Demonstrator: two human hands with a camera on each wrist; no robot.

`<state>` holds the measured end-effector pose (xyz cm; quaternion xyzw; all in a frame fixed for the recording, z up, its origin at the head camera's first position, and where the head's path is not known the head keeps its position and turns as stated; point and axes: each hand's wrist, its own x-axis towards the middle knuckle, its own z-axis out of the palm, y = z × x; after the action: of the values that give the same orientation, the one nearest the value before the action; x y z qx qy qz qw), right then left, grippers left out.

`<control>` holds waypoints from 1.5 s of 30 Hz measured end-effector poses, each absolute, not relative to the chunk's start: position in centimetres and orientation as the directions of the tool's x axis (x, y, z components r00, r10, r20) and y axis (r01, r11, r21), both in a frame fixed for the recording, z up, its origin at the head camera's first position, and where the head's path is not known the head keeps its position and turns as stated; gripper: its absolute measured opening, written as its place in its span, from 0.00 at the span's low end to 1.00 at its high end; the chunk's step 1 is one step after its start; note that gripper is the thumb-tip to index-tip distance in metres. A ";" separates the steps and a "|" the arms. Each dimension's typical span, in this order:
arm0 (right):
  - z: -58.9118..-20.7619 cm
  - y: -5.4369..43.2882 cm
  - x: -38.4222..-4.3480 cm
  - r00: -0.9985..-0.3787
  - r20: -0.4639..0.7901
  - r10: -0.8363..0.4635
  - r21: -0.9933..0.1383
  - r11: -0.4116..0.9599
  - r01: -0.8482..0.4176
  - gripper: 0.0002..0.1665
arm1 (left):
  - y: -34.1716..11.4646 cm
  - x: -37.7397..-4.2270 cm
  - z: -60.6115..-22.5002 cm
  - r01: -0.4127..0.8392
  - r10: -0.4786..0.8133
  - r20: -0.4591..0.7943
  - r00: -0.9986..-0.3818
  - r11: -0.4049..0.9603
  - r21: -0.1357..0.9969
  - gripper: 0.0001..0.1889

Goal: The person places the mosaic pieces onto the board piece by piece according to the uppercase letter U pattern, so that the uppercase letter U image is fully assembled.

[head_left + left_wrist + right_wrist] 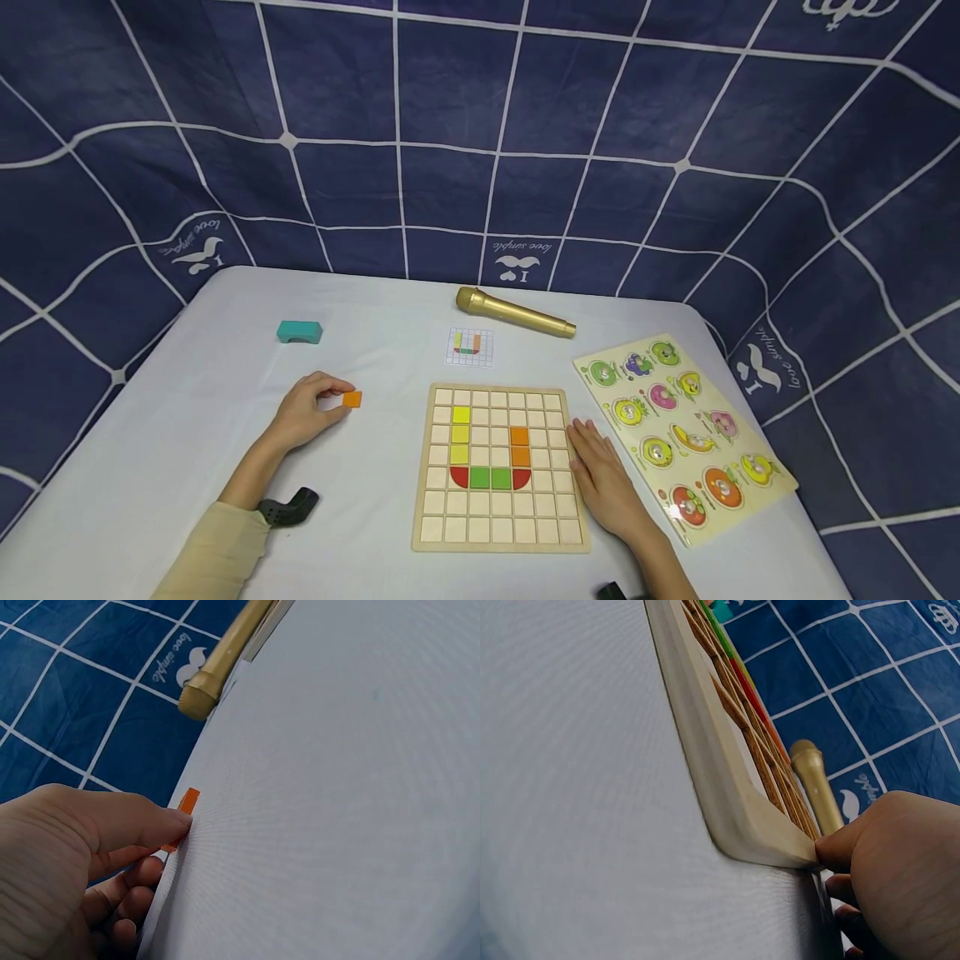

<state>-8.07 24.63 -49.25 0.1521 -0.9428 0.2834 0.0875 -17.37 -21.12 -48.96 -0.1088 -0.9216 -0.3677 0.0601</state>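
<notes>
My left hand (306,412) pinches a small orange square tile (352,400) between thumb and fingers, left of the board; the left wrist view shows the tile (192,801) edge-on at the thumb tip. The wooden grid board (480,543) carries a U of coloured tiles: yellow squares (460,433) up the left side, orange squares (520,446) on the right, green squares (490,477) along the bottom and red rounded corners (460,477). Against the board's right edge lies my right hand (603,479), fingers extended; in the right wrist view its thumb is at the board's corner (780,840).
Behind the board lies a pattern card (469,347) with a matching U. A gold microphone (517,313) rests near the table's far edge. At far left sits a teal block (299,332) with an arched notch. A fruit puzzle board (708,500) lies at the right.
</notes>
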 end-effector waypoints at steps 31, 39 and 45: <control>-49.7 24.8 -8.1 -0.932 0.268 -0.245 -0.503 0.789 -0.352 0.29 | -14.7 -17.2 -46.2 0.263 0.187 0.189 -0.964 0.584 0.768 0.12; -49.8 24.7 -8.1 -0.926 0.286 -0.246 -0.498 0.788 -0.362 0.28 | -8.9 -18.0 -44.8 0.332 0.292 0.196 -0.936 0.549 0.767 0.12; -49.6 24.8 -8.2 -0.933 0.261 -0.249 -0.506 0.788 -0.352 0.29 | -4.2 -18.2 -44.2 0.392 0.385 0.199 -0.901 0.532 0.750 0.11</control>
<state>-8.18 24.76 -49.63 0.1595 -0.9410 0.2842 0.0906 -18.19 -4.22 -44.21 -0.2220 -0.8752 -0.4298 0.0045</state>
